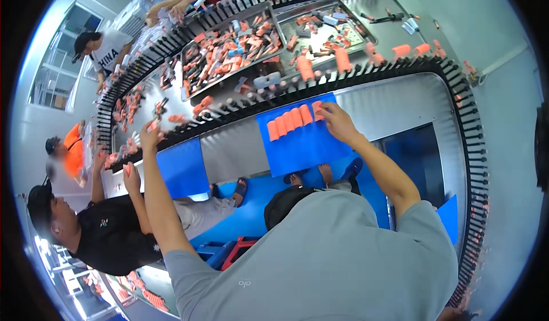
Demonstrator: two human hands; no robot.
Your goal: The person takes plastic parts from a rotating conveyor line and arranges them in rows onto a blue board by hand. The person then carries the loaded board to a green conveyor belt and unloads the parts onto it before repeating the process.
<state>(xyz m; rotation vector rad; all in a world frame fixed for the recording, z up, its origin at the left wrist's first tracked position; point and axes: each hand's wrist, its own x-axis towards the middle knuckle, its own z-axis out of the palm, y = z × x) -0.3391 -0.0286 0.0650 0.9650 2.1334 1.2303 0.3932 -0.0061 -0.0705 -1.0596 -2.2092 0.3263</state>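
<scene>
A co-worker (117,235) in black was at far left. The person's left hand (150,138) was up by the belt (200,122), fingertips at a pink-orange bit (153,126); I couldn't tell whether they gripped it. Farther right, curved orange pieces (289,121) lay rowed on a blue sheet (303,154), where the right hand (338,122) pinched the end piece (318,110).
</scene>
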